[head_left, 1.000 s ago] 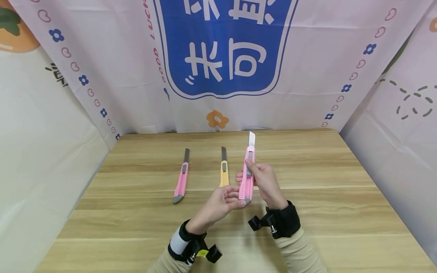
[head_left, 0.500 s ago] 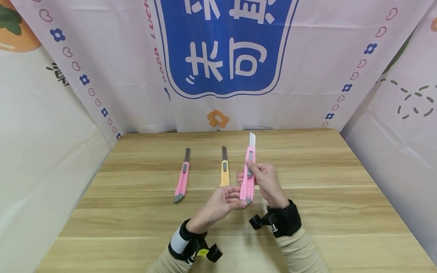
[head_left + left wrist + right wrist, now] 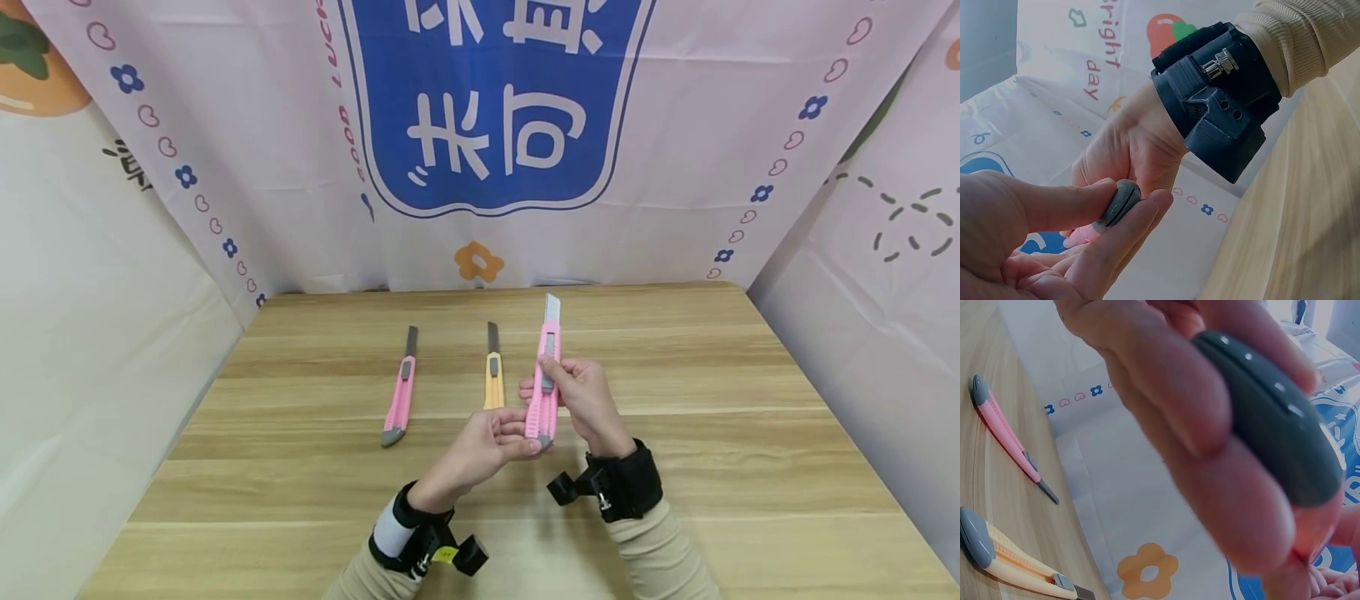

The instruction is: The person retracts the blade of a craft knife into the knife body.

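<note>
A pink utility knife (image 3: 543, 408) is held up over the table, its blade (image 3: 552, 309) out and pointing away. My left hand (image 3: 480, 450) pinches the grey end cap (image 3: 1119, 203) between thumb and fingers. My right hand (image 3: 588, 402) grips the handle farther up, thumb on the grey slider, other fingers behind. A second pink utility knife (image 3: 400, 400) lies to the left, blade out. Between them lies a yellow utility knife (image 3: 492, 379), also blade out; my left hand hides its lower end in the head view. Both lying knives appear in the right wrist view.
The wooden table (image 3: 300, 500) runs up to a printed cloth backdrop (image 3: 675, 167) at the back. Cloth walls stand on the left and right. Each wrist wears a black strap with a camera mount (image 3: 618, 487).
The held knife's blade tip sits slightly lower, and less of the blade sticks out of the handle. Both hands stay nearly in place. The two lying knives have not moved.
</note>
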A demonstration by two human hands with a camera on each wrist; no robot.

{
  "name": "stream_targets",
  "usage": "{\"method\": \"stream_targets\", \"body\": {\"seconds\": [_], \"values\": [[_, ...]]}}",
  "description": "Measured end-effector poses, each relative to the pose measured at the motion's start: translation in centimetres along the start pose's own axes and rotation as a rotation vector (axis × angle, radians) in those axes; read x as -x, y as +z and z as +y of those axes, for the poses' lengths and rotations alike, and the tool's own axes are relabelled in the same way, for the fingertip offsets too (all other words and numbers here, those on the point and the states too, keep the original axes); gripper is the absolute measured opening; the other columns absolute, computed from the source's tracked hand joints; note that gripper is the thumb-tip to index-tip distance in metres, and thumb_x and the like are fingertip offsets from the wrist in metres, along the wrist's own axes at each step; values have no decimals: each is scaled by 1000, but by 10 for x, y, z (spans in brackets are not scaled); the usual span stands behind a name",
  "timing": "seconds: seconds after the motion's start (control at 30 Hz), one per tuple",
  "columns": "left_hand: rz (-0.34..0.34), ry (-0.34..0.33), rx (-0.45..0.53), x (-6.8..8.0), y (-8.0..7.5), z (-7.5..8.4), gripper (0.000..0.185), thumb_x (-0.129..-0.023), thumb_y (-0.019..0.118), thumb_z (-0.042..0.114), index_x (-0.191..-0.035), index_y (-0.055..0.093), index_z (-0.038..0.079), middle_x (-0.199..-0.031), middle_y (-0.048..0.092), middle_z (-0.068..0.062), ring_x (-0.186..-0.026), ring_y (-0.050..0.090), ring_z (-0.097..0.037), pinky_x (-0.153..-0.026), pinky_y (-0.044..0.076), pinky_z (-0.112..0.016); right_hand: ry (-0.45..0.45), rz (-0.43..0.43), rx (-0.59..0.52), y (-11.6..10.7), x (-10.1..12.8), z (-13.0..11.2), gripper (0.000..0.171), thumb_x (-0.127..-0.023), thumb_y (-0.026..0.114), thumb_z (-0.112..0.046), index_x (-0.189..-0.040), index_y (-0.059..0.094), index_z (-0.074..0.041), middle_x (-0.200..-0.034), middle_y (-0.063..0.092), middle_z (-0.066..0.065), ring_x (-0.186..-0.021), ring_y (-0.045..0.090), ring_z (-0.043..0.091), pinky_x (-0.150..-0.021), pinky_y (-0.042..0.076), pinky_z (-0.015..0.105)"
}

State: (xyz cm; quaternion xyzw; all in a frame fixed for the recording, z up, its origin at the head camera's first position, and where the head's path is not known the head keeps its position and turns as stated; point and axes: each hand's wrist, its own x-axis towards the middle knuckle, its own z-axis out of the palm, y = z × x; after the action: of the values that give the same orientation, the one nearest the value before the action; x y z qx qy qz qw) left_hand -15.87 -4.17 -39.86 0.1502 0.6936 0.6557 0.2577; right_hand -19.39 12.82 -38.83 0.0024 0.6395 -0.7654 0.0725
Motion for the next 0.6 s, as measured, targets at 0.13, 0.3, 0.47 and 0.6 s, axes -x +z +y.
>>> {"method": "stream_targets", "body": {"seconds": [0.13,0.3,0.47,0.6], "values": [[1,8,-10,0,-1,0,44,-89,61,-3,-130,48,-13,-123,61,-32,-105,69,-31,-90,60,-27,7,-15,-13,-1,1,-1,39,-100,50,-14,-117,52,21,-66,74,-8,-68,73,7,-70,63,23],[17,11,-19,0,-1,-1,46,-89,61,-2,-131,46,-13,-125,60,-32,-108,68,-32,-92,59,-28,14,-24,-10,-2,1,-1,40,-100,50,-15,-123,51,18,-71,75,-8,-72,73,6,-73,63,24],[30,15,-21,-1,0,-2,47,-90,62,0,-133,46,-12,-126,60,-31,-111,67,-33,-94,58,-28,16,-25,9,-4,0,0,43,-100,51,-20,-125,51,16,-74,75,-7,-74,73,6,-74,63,24],[42,11,-18,-2,2,-2,45,-91,61,1,-132,48,-11,-126,60,-30,-110,67,-33,-93,59,-28,21,-14,25,-5,-1,-1,44,-101,51,-23,-124,53,15,-74,75,-8,-74,73,5,-73,63,23]]}}
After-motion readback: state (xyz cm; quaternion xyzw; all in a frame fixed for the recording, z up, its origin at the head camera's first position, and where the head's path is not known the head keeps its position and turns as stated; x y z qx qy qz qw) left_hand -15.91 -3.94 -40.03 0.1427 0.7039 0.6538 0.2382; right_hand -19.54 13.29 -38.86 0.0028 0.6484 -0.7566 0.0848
